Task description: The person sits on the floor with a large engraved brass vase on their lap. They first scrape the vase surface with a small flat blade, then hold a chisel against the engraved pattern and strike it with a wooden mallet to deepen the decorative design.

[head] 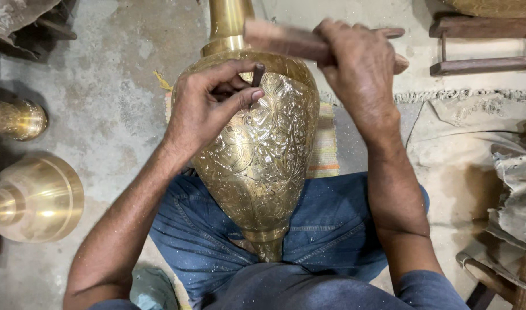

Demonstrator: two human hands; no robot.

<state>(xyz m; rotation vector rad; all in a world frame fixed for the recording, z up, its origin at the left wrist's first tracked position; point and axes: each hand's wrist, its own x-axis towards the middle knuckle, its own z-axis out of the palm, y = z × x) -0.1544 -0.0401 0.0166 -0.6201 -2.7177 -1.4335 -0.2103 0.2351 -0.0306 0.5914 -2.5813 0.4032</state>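
A large brass vase (263, 166) with engraved floral patterns lies across my lap, its neck pointing away from me. My left hand (208, 106) rests on the vase's shoulder and pinches a small dark metal chisel (257, 74) upright against the surface. My right hand (357, 63) grips a wooden mallet (286, 40), raised just above the chisel and blurred by motion.
Two plain brass pieces lie on the concrete floor at the left, one narrow (16, 119) and one bell-shaped (36, 198). A striped mat (326, 143) lies under the vase. A wooden frame (481, 46) sits top right, crumpled cloth (515, 189) at right.
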